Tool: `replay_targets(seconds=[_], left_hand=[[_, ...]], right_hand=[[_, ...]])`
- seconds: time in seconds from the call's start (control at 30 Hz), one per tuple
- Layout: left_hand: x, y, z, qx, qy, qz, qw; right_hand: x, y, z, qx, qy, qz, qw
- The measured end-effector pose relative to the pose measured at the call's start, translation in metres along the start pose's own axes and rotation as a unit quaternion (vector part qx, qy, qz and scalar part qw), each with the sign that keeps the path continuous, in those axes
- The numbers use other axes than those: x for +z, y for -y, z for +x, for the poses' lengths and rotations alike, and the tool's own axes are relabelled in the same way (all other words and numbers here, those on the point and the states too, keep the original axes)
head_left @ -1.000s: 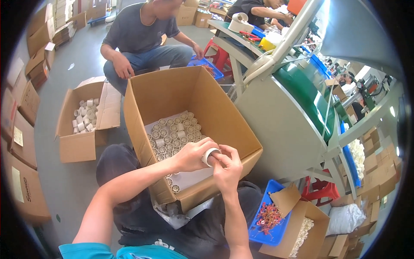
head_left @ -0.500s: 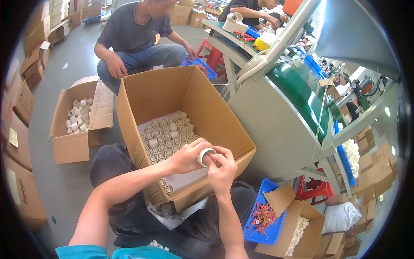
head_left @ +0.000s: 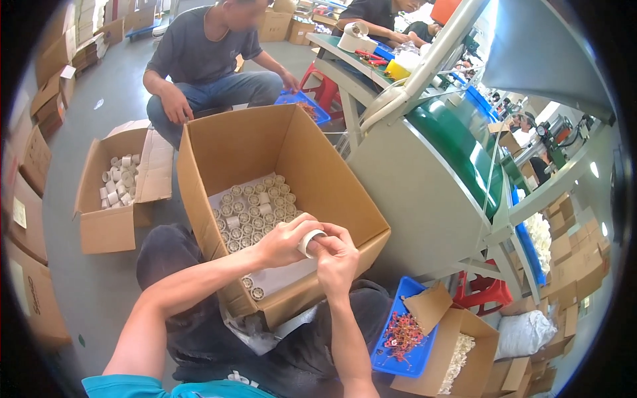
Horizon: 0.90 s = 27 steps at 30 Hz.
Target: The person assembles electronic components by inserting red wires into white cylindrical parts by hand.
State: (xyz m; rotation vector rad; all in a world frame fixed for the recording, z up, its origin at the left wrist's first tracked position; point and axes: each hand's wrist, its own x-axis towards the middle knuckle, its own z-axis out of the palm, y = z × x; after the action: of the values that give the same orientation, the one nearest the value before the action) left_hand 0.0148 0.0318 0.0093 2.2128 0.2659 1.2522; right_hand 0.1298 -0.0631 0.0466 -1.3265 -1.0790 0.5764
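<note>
Above the near side of a large cardboard box (head_left: 232,146), my left hand (head_left: 284,243) is wrapped round a short white plastic cylinder (head_left: 304,245), its open end turned to the right. My right hand (head_left: 337,262) is closed at that open end, fingertips at the rim and partly inside. Anything small in those fingertips is hidden. Inside the box, rows of similar white cylinders with inner parts (head_left: 247,217) stand on a pale sheet (head_left: 282,275), and a few lie on their sides.
To the left, a smaller carton (head_left: 106,232) holds loose white cylinders. On my right are a blue tray (head_left: 381,361) of small red parts and a carton (head_left: 481,331) of off-white pieces. A grey-green machine (head_left: 405,192) stands beyond. Ahead, a co-worker (head_left: 206,60) crouches beside another blue tray (head_left: 320,117).
The view has shifted slightly, so most things sit a little further left. Both hands stay on the white cylinder, with only a slight shift of the fingers.
</note>
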Motion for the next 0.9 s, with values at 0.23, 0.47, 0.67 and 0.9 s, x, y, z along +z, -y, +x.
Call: replay_targets(seconds=[0.23, 0.47, 0.67, 0.9], left_hand=[[0.009, -0.002, 0.006, 0.031, -0.021, 0.007, 0.999], [0.001, 0.003, -0.003, 0.024, -0.041, 0.038, 0.998], [-0.004, -0.005, 0.009, -0.03, 0.044, 0.065, 0.996], [-0.18, -0.002, -0.007, -0.145, -0.224, 0.177, 0.947]], right_hand=[[-0.007, 0.002, 0.002, -0.016, -0.004, -0.034, 0.999], [0.004, -0.005, 0.006, -0.087, -0.019, -0.123, 0.988], [-0.02, -0.016, 0.003, -0.033, 0.006, -0.065, 0.997], [-0.029, -0.011, 0.0, 0.016, -0.047, -0.013, 0.999]])
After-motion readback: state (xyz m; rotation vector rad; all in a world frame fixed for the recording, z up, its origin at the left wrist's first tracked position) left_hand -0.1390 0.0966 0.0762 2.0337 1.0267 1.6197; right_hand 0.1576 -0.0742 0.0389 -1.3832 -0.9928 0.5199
